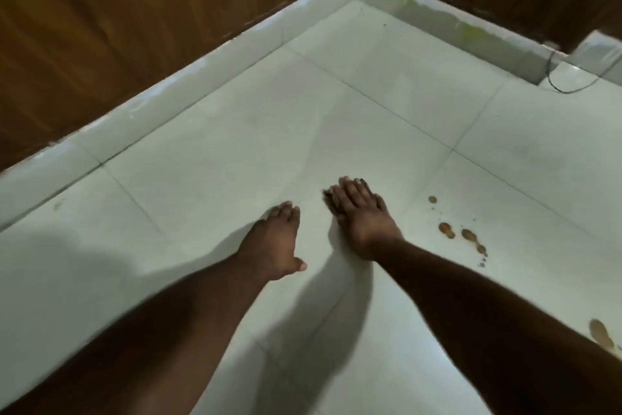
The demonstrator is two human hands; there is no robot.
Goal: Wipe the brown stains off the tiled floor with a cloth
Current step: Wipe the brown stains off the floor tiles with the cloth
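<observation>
Both hands reached out over the pale tiled floor (387, 105), palms down, and neither held anything. The left hand (274, 241) had its fingers straight and close together, thumb out to the side; the right hand (361, 218) lay flat with fingers slightly spread, apparently touching the tile, perhaps to brace a crouch, though contact could not be confirmed.

No cloth was visible, so wiping likely had not begun here. The brown stains (459, 234) sat at about 3 o'clock from the right hand, near it but apart: 1 small dot, then 2 larger blotches with specks trailing off. Another brown stain (600, 335) lay at 4 o'clock, beside the right forearm.

A thin dark cable (568, 86) curled by the tiled skirting (188, 76) at 1 o'clock, below wood-panelled walls (111, 11).
</observation>
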